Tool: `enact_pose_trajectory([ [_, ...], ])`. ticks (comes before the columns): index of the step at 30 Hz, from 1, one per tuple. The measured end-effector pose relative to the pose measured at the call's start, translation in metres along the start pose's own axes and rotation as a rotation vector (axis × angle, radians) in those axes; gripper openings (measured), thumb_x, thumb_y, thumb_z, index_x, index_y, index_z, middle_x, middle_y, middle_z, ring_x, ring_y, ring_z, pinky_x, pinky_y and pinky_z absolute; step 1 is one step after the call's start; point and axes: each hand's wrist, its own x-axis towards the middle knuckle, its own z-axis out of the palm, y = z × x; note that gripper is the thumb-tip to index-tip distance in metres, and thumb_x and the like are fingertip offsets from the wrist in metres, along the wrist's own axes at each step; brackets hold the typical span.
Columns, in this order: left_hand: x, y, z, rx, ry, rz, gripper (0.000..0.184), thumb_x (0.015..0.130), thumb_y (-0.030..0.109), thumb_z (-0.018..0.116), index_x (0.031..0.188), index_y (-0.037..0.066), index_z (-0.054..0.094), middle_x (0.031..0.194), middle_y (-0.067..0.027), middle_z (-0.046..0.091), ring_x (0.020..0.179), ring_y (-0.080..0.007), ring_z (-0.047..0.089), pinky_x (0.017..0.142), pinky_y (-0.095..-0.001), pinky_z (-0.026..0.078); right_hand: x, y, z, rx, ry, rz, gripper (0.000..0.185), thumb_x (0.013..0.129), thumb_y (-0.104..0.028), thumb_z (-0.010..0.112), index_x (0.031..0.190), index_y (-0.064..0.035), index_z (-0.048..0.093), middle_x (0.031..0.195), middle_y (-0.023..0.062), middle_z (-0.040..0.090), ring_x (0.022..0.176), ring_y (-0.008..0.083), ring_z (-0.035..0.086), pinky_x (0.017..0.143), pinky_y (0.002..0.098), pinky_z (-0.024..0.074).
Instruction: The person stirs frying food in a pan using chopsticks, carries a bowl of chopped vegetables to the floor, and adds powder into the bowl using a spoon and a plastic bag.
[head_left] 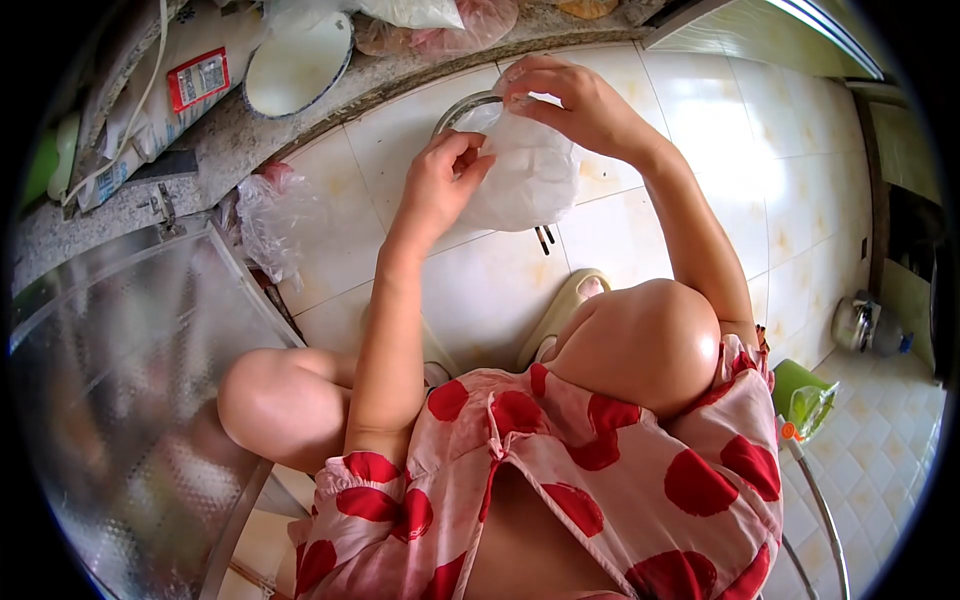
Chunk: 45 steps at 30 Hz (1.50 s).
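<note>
A clear plastic bag (530,180) lies spread over a round vessel in front of me, and the vessel's metal rim (462,107) shows at its upper left. My right hand (575,105) pinches the bag's far edge between thumb and fingers. On the near left side, my left hand (440,180) has its thumb and fingers closed at the bag's edge, beside the rim. Two dark stick ends (545,240) poke out from under the bag on the near side. What the vessel contains is hidden by the plastic.
A stone counter (375,85) at upper left carries a white enamel basin (298,68), a sack with a red label (198,80) and bags. A crumpled plastic bag (272,220) lies below it. A glass-panelled door (150,400) stands left; a green bin (800,390) is right.
</note>
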Motion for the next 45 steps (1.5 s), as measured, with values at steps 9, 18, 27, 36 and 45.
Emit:
enact_pose_trajectory([
  [9, 0.001, -0.009, -0.01, -0.379, 0.01, -0.19, 0.014, 0.082, 0.012, 0.059, 0.089, -0.001, 0.058, 0.08, 0.0014, 0.058, 0.067, -0.0043, 0.049, 0.063, -0.0198, 0.041, -0.014, 0.014, -0.012, 0.197, 0.381, 0.286, 0.019, 0.085, -0.01, 0.054, 0.101, -0.0017, 0.057, 0.096, 0.0062, 0.062, 0.089, 0.0143, 0.058, 0.079, 0.027, 0.046],
  [18, -0.005, -0.051, -0.031, -1.258, 0.078, -0.469, 0.037, 0.089, 0.017, 0.042, 0.123, 0.001, 0.04, 0.115, -0.0116, 0.052, 0.101, -0.0227, 0.053, 0.087, -0.0344, 0.045, -0.021, 0.024, -0.014, 0.293, 0.448, 0.322, 0.015, 0.082, -0.009, 0.058, 0.095, -0.0005, 0.057, 0.089, 0.0093, 0.061, 0.083, 0.0143, 0.059, 0.07, 0.0274, 0.0486],
  [27, -0.005, -0.045, -0.015, -1.637, -0.113, -0.304, 0.043, 0.091, 0.022, 0.037, 0.128, 0.001, 0.034, 0.127, -0.0156, 0.042, 0.115, -0.0284, 0.042, 0.097, -0.0409, 0.036, -0.023, 0.035, -0.001, 0.185, 0.362, 0.358, 0.024, 0.082, -0.01, 0.057, 0.105, -0.002, 0.053, 0.099, 0.0099, 0.059, 0.089, 0.0167, 0.059, 0.079, 0.0272, 0.0472],
  [36, -0.002, -0.039, -0.014, -1.416, -0.081, -0.188, 0.044, 0.091, 0.023, 0.038, 0.129, 0.002, 0.033, 0.128, -0.0152, 0.041, 0.116, -0.0279, 0.041, 0.097, -0.0408, 0.036, -0.025, 0.058, 0.039, 0.499, 0.144, 0.546, 0.051, 0.076, -0.019, 0.063, 0.119, 0.0015, 0.044, 0.11, 0.015, 0.054, 0.093, 0.022, 0.057, 0.083, 0.0297, 0.0459],
  [45, -0.003, -0.055, -0.021, -0.964, -0.08, -0.054, 0.046, 0.09, 0.025, 0.04, 0.13, 0.003, 0.032, 0.128, -0.0147, 0.039, 0.116, -0.0273, 0.041, 0.097, -0.0407, 0.036, -0.019, 0.058, 0.048, 0.467, 0.083, 0.582, 0.038, 0.08, -0.013, 0.059, 0.112, 0.0042, 0.051, 0.1, 0.011, 0.059, 0.091, 0.0149, 0.055, 0.08, 0.0277, 0.0448],
])
